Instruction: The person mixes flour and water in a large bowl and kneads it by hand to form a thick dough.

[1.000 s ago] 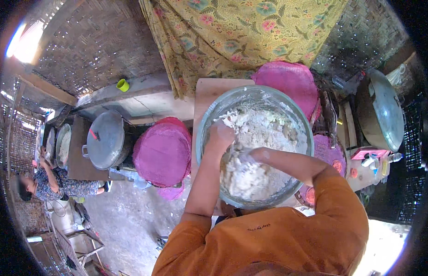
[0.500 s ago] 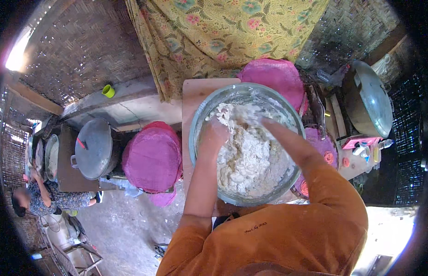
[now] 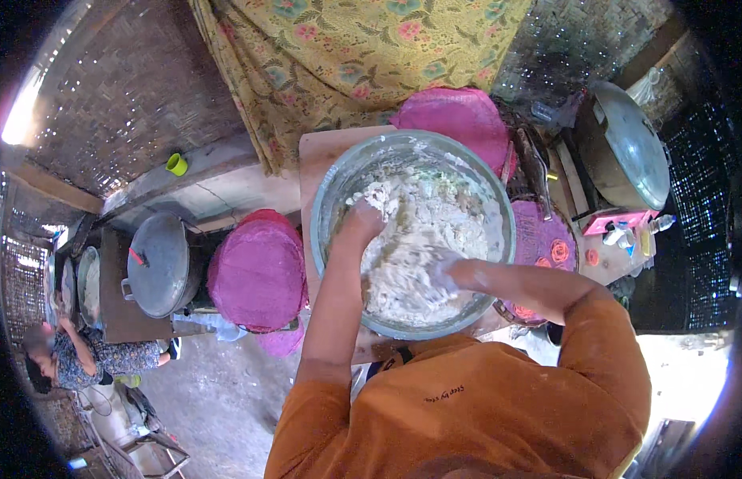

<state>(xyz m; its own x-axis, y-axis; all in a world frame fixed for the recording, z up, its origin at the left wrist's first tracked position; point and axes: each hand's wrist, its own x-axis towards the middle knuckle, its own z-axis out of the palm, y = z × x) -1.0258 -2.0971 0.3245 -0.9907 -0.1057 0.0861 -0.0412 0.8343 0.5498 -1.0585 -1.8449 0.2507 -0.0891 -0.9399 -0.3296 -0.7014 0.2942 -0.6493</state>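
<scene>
A wide grey-green basin (image 3: 508, 209) holds a rough, floury white dough (image 3: 459, 214), part loose flour and part clumped. On the basin's left side, my left hand (image 3: 366, 220) is closed on a lump of the dough, which covers its fingertips. My right hand (image 3: 441, 270) is down in the dough at the near right of the basin. Motion smears its fingers, and the dough around them is blurred too, so their shape does not show. Flour coats both hands.
The basin stands on a pale board (image 3: 309, 152). Around it are a pink cloth-covered round (image 3: 258, 271), a lidded pot (image 3: 159, 263) on the left and a large lidded pot (image 3: 626, 148) on the right. At far left another person (image 3: 88, 351) works.
My right hand has swept from the far right of the dough toward the near side, stirring it. My left hand stays at the basin's left side. The whole view has shifted slightly.
</scene>
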